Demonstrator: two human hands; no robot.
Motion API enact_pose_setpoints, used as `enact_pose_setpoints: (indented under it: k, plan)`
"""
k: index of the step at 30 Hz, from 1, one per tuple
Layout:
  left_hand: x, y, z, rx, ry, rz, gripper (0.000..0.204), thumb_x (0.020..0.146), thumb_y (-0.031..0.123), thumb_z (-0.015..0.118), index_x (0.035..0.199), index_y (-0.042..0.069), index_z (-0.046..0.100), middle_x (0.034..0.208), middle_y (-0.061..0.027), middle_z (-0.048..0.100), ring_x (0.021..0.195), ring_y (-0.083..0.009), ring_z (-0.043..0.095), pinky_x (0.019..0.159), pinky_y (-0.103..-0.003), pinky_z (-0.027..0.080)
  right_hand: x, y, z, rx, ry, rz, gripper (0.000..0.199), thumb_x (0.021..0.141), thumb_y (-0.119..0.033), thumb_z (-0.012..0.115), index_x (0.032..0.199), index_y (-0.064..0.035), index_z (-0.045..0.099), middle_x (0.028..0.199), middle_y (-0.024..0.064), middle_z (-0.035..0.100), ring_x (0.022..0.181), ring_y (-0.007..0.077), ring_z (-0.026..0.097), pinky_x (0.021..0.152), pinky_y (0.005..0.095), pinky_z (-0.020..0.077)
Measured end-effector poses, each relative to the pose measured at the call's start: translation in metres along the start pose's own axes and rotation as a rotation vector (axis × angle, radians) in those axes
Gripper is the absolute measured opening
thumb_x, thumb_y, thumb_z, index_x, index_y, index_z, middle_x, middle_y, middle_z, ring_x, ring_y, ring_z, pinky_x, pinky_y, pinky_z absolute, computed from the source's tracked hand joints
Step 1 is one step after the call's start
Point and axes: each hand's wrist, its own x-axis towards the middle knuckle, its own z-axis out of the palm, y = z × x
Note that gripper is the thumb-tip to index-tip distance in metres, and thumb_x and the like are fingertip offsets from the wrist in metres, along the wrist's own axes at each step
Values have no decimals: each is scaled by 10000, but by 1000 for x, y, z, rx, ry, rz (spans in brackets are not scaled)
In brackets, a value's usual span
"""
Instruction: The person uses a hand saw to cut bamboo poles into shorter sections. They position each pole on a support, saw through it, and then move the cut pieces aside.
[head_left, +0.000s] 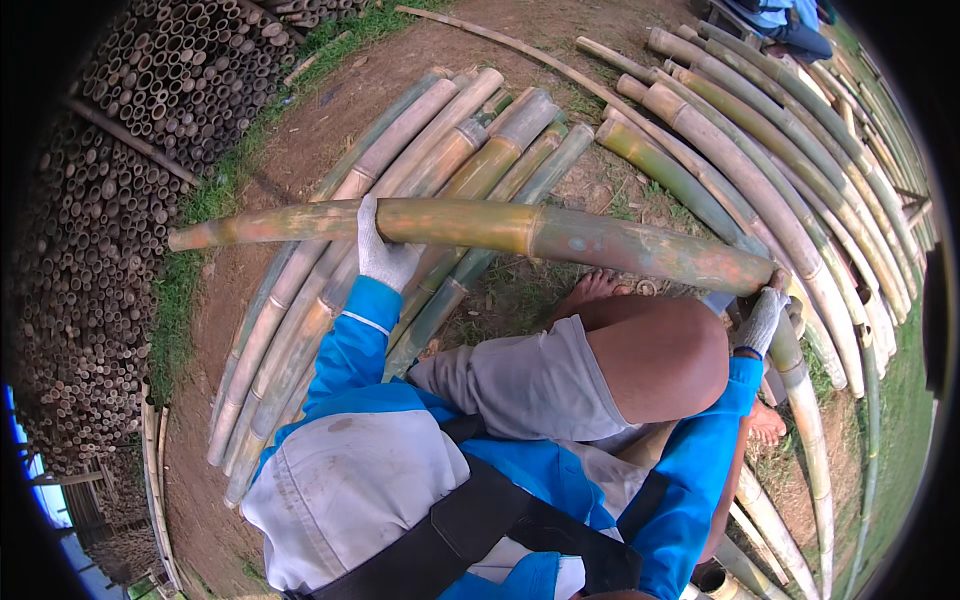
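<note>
Stacked bamboo poles [130,200] left; grass strip [215,195]; bare dirt [330,130]

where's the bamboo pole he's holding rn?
In the head view the bamboo pole lies crosswise at mid-frame above the raised knee, gripped by the left hand and, near its right end, the right hand, over bamboo poles on the ground.
</note>
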Motion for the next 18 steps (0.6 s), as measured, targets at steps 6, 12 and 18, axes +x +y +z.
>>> enact_pose_setpoints:
  k: [6,12,18]
  plan:
    - [-68,55,-84,-73,250,45,680,982,591,777,1402,77,628,1433,-142,691,1304,-325,662,1149,-452,549,-5,-24,197,-383,-419,28,617,1051,-718,649,1321,-178,524,1106,104,686,879,241,701,683,400,599]
    - [-102,92,-133,-227,521,244,747,939,527,861,1463,65,596,1468,-159,619,1365,-357,609,1204,-560,510,-51,-24,346,-377,-840,-68,546,1092,-627,654,1309,-146,516,1103,93,675,905,215,732,704,380,629]
    - [-104,114,-155,-367,415,174,783,909,543,883,1460,71,586,1490,-159,586,1355,-382,608,1193,-577,522,-88,-34,409,-271,-894,-74,624,1088,-393,747,1522,-54,454,1298,175,632,1052,253,703,816,373,694]
